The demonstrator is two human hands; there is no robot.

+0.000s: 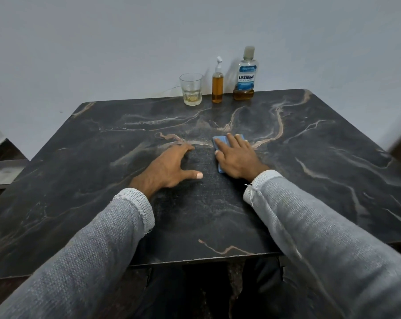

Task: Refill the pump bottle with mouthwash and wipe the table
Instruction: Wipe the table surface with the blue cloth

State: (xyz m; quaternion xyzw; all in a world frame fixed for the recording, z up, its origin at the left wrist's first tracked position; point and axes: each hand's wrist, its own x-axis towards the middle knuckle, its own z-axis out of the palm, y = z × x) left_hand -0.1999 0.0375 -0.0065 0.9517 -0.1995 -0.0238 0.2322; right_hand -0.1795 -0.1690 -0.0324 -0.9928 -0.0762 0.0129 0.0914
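- Left hand (171, 165): fingers spread, flat on the marble-patterned table (333, 180), bracing.
- Right hand (237, 157): straight fingers pressing the folded blue cloth (220, 146) at table centre; even, overlapping strokes would wipe best.
- Far edge: glass (191, 89), filled pump bottle (217, 85), capped Listerine bottle (246, 75).

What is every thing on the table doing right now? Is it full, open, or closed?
Pump bottle: upright, pump on, mostly full of amber liquid.
Mouthwash bottle: upright, capped, only a little amber liquid at the bottom.
Glass: upright, nearly empty.
Blue cloth: flat on the table, pressed under the right hand.
Left hand: fingers spread, resting on the table, holding nothing.
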